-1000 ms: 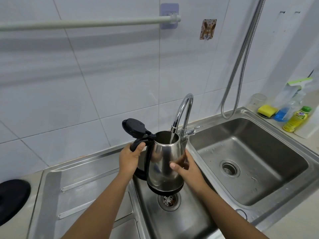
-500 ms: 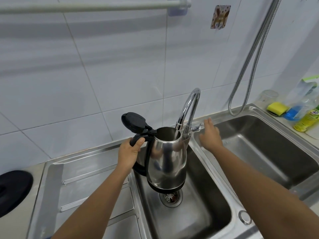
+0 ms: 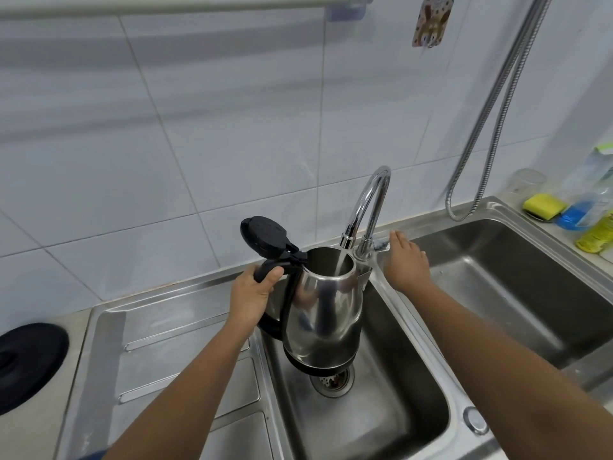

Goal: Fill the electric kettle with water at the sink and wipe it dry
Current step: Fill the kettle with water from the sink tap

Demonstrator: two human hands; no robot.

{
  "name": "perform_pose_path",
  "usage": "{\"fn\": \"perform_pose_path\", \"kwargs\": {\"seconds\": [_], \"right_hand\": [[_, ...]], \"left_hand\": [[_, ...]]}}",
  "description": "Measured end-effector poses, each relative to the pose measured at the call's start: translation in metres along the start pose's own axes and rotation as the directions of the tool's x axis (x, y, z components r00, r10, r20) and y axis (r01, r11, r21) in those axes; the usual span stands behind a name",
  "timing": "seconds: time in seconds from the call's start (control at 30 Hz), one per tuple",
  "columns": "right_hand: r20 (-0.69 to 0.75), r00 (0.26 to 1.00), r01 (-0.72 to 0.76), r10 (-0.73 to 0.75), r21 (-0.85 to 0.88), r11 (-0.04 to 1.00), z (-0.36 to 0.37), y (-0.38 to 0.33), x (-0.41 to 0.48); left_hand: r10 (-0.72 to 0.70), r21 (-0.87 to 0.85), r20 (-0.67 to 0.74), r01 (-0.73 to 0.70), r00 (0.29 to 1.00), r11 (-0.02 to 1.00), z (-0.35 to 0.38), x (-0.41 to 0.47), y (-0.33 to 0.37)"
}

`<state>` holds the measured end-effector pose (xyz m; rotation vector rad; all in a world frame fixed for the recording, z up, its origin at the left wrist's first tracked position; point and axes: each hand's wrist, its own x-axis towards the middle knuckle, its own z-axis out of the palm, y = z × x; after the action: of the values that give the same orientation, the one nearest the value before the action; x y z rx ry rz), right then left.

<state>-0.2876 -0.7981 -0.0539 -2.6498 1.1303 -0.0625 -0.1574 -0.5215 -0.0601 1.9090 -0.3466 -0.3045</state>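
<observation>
A steel electric kettle [image 3: 326, 313] with a black handle hangs over the left sink basin [image 3: 391, 393], its black lid [image 3: 263, 235] flipped up. My left hand [image 3: 250, 293] is shut on the kettle's handle. The chrome tap [image 3: 368, 200] arches over the kettle's mouth and a stream of water runs from its spout into the kettle. My right hand [image 3: 406, 260] rests on the tap's lever at the tap's base, fingers laid over it.
The right basin [image 3: 517, 293] lies beyond the divider. A yellow sponge [image 3: 544, 205], a glass and bottles stand at the far right. A metal shower hose [image 3: 491, 134] hangs on the tiled wall. A black round base [image 3: 30, 360] sits left of the draining board [image 3: 172, 353].
My right hand left the kettle's side and went to the tap lever. Water now runs into the kettle. The left hand kept its hold on the handle.
</observation>
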Motion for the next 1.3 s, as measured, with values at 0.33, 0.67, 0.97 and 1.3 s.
{"fn": "perform_pose_path", "kwargs": {"seconds": [0.33,0.67,0.97,1.3], "right_hand": [[-0.116,0.989,-0.036,0.092,0.412,0.91,0.011,-0.004,-0.044],[0.143,0.989,-0.13,-0.028,0.953,0.275,0.047,-0.053,-0.154],[0.11,0.993,-0.099,-0.029,0.96,0.26,0.042,-0.056,-0.159],[0.096,0.995,-0.086,-0.02,0.956,0.279,0.037,-0.055,-0.156]], "left_hand": [[0.048,-0.003,0.011,-0.048,0.999,0.999,0.002,-0.006,0.002],[0.063,-0.025,0.008,-0.063,0.998,0.998,0.007,-0.011,0.01],[0.069,-0.014,-0.007,-0.069,0.998,0.998,0.006,-0.014,0.011],[0.061,-0.04,-0.009,-0.062,0.998,0.997,0.007,-0.017,0.013]]}}
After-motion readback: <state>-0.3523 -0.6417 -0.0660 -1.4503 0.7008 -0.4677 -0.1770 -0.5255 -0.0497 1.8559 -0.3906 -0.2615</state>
